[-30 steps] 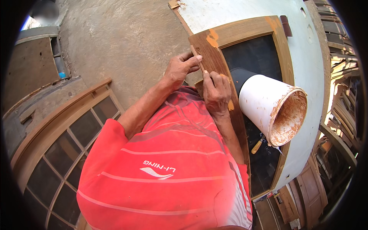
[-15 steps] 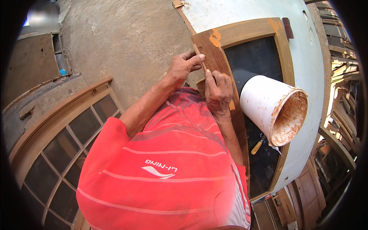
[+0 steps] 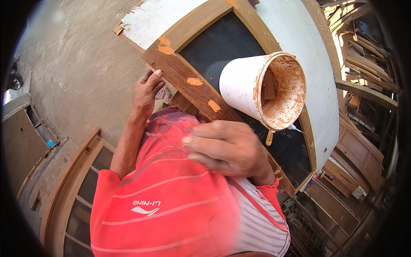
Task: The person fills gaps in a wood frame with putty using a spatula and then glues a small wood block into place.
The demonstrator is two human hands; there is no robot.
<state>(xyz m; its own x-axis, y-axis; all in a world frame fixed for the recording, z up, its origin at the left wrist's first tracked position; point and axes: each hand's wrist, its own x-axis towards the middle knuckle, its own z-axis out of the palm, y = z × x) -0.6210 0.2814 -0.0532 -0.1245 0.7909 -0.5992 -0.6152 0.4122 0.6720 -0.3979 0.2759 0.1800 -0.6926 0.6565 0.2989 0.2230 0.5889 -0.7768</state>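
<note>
My left hand is closed on the near edge of a wooden door frame, its thumb on the edge near the corner. Orange filler patches dot this brown rail, and a dark panel fills the frame. My right hand hovers before my shirt, fingers bent together and slightly blurred; whatever they hold, if anything, is hidden. On the panel a white bucket lies tilted, smeared brown inside, with a brown piece in it. Beside its rim shows the wooden handle of a tool.
A white board lies under the frame. A wooden window frame with panes stands at the lower left. Stacked timber and panelled wood crowd the right side. Bare feet show on the concrete floor.
My right hand has left the frame's edge and moved back toward my body. The left hand stays at the edge. The view has turned, showing the bucket's inside more.
</note>
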